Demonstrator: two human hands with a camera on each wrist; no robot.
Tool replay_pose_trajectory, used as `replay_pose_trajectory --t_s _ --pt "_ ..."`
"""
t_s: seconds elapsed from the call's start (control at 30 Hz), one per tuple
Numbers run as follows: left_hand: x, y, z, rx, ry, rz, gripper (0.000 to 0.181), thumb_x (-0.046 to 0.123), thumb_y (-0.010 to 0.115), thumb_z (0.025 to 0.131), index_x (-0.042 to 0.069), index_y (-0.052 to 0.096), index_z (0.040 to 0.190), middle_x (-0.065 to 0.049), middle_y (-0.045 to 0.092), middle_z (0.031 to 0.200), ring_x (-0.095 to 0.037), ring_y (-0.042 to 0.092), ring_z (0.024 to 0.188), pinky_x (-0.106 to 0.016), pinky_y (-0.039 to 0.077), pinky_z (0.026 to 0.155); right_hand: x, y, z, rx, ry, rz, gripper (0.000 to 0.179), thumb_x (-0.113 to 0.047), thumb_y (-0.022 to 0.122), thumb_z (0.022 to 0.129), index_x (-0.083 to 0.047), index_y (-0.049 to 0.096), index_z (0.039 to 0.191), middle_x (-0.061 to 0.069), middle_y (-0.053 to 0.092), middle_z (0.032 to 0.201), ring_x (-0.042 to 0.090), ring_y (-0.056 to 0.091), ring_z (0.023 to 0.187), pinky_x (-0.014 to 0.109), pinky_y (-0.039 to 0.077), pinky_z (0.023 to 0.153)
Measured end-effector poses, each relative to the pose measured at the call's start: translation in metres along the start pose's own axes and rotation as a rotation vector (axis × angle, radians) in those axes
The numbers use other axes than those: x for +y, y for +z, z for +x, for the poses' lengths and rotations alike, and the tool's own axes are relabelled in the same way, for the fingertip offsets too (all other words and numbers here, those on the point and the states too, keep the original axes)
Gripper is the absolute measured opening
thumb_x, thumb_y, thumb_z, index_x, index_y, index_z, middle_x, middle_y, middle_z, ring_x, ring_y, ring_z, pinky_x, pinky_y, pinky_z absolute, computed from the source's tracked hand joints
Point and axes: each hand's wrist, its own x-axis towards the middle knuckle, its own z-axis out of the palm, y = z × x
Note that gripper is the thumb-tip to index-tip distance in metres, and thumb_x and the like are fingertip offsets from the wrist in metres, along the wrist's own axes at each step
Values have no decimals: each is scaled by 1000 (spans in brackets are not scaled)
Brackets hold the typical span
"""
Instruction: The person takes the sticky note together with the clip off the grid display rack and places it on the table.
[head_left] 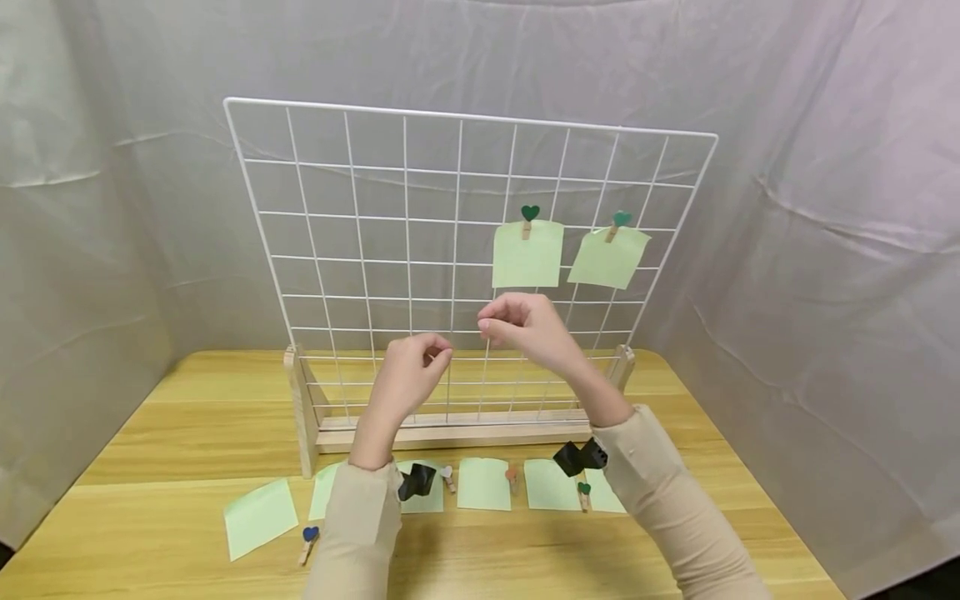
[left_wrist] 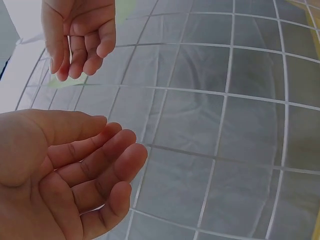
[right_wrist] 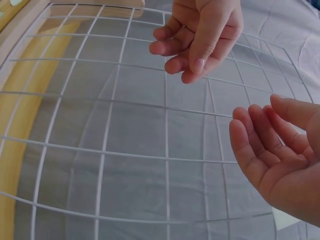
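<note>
Both hands hover before a white wire grid panel (head_left: 468,117), nothing held in either. My left hand (head_left: 405,375) is near the panel's lower middle, its fingers loosely bent with bare fingertips in the left wrist view. Slightly higher and to the right is my right hand (head_left: 534,330), thumb and fingers relaxed and apart in the right wrist view. Just above it, a pale green paper note (head_left: 527,260) hangs from a clothespin with a dark green heart (head_left: 530,213). Beside that, another green note (head_left: 609,260) hangs tilted from a teal heart clothespin (head_left: 621,219).
The panel stands in a wooden base (head_left: 450,436) on a wooden table (head_left: 150,450). Along the front lie several green notes (head_left: 260,518) and small clothespins with blue (head_left: 309,537), white (head_left: 448,477), orange (head_left: 512,475) and green (head_left: 584,492) hearts. Grey cloth (head_left: 150,250) surrounds the table.
</note>
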Motion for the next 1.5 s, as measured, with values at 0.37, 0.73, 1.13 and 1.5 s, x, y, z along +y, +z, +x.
replay_pose_trajectory --t_s 0.37,0.73,1.13,1.5 --pt "12 -4 12 1 11 -28 13 7 54 86 2 66 85 -4 62 73 -15 52 62 -29 45 59 -12 -8 7 12 6 -38 12 -4 58 86 7 62 90 15 61 77 18 58 66 31 50 63" --pt "17 -6 20 -7 14 -55 12 7 54 86 1 65 88 -4 61 74 -15 50 61 -28 43 58 -16 -19 13 49 4 -52 12 -4 59 85 7 62 88 15 62 74 34 56 66 30 49 61" --pt "26 -8 33 43 26 -93 12 7 54 86 1 64 90 -6 61 76 -18 52 65 -28 44 61 -24 -28 19 83 -30 -46 11 -3 60 84 7 62 87 16 60 73 22 55 62 30 48 60" --pt "36 -10 46 81 42 -132 13 8 55 85 0 65 89 -8 63 78 -17 57 69 -27 46 65 -32 -40 27 130 -78 -39 10 3 59 82 12 61 86 14 62 74 18 58 62 27 49 59"
